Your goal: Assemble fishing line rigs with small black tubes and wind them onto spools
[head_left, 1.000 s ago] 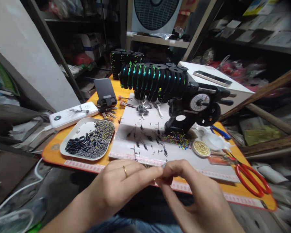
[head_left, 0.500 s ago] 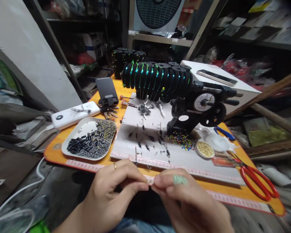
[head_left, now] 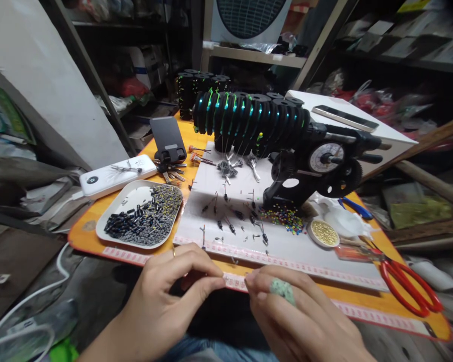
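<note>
At the front edge of the orange table, my left hand (head_left: 177,291) has thumb and forefinger pinched together; whatever lies between them is too small to make out. A short gap to the right is my right hand (head_left: 298,306), its fingers bent and thumb side hidden, with a green wrap on one finger. Beyond both hands, small black weights and wire pieces (head_left: 232,229) lie scattered on a white board (head_left: 309,256). A pink measuring tape (head_left: 236,281) shows between my fingertips. Above the board stands a black winding device (head_left: 249,118) with green and blue line.
A white tray (head_left: 101,226) of dark and grey pieces is on the left, near a power bank (head_left: 117,176) and phone stand (head_left: 167,138). Colored beads (head_left: 287,218), a dish of gold beads (head_left: 323,234) and red-handled scissors (head_left: 411,289) are on the right.
My fingertips, which were nearly touching, have moved apart, my right hand slightly to the right. The camera view has shifted a little.
</note>
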